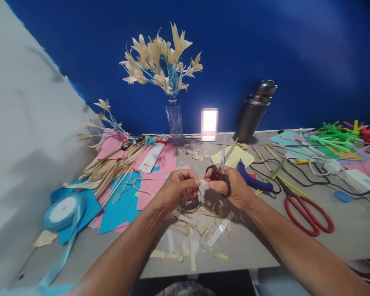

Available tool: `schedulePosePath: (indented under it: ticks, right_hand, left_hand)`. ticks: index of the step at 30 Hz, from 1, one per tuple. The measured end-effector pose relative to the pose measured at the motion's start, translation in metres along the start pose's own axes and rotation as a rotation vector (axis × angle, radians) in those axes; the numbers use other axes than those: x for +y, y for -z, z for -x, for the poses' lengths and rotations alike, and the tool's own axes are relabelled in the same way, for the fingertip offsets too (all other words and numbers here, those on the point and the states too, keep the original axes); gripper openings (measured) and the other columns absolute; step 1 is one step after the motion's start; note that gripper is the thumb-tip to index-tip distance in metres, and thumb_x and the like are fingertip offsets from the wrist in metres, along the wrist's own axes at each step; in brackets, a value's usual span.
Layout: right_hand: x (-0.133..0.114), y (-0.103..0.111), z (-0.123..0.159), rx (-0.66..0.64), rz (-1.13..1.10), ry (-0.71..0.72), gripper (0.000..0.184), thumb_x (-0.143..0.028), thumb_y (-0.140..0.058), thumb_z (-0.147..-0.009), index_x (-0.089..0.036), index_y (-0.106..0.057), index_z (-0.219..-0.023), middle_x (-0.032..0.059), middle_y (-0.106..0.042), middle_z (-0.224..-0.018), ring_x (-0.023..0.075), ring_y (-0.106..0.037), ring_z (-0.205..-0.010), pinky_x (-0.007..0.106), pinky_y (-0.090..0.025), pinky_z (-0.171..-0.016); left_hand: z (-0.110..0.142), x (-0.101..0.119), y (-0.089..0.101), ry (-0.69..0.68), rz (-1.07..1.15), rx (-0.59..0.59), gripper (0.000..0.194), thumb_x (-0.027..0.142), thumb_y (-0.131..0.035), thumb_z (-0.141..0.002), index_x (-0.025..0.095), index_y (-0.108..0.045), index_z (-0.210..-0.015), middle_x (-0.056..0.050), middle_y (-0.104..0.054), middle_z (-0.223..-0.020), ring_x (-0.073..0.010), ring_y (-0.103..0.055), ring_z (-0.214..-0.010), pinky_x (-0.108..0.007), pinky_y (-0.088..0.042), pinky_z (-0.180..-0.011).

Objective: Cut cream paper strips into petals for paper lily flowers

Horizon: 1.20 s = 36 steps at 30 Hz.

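Black scissors [223,162], centre of frame, held up in the right hand, blades parted and pointing at the wall.

Blue wall [105,49] fills the top. Table [249,250] runs across below it, working area at lower centre.

Upper centre: flowers [160,57], pale, on blue stems, stood in a bottle [174,121], which looks to serve as a vase. Flask [254,111] to the right, near the wall, probably put there to be out of the way.

Left hand [179,185] and right hand [236,185] close together at centre, fingertips nearly meeting. Left thumb and finger are pinched on a small pale strip; right fingers are closed around the scissor loops. As I read it, the scissors ride on those fingers so the thumb tip can help at the strip.

Lower left: ribbon [60,211] on its roll, tail trailing to the table edge. Lower right: red scissors [308,213], handles facing the worker, I suppose for easy reach. Glue gun [249,179] just beyond the right hand, likely for the same reason.

Tape [191,209], a clear ring, under the left fingers; held or lying, I cannot tell. Scraps [203,222] beneath.

Smallest: the strip [204,184], between the fingertips. Material unclear.
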State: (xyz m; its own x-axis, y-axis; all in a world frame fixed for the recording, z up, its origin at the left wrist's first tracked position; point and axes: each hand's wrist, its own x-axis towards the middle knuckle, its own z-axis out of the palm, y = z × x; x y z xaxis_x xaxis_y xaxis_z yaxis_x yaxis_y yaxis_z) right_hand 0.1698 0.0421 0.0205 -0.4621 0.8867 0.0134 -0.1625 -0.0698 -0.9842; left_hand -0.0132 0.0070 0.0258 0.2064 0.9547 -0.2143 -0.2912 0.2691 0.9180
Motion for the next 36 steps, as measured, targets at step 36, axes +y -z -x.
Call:
schedulePosePath:
  ticks: [36]
  right_hand:
    - [0.001,0.017,0.002,-0.515,0.358,-0.167,0.052,-0.060,-0.066,-0.081,-0.015,-0.059,-0.057,0.0005,-0.059,-0.051,0.0092,-0.043,-0.047,0.024,-0.028,-0.048]
  left_hand:
    - [-0.001,0.014,0.009,-0.203,0.010,0.175,0.014,0.015,-0.071,-0.066,0.014,-0.061,-0.056,0.004,-0.055,-0.051,-0.0083,-0.053,-0.049,-0.024,-0.049,-0.061]
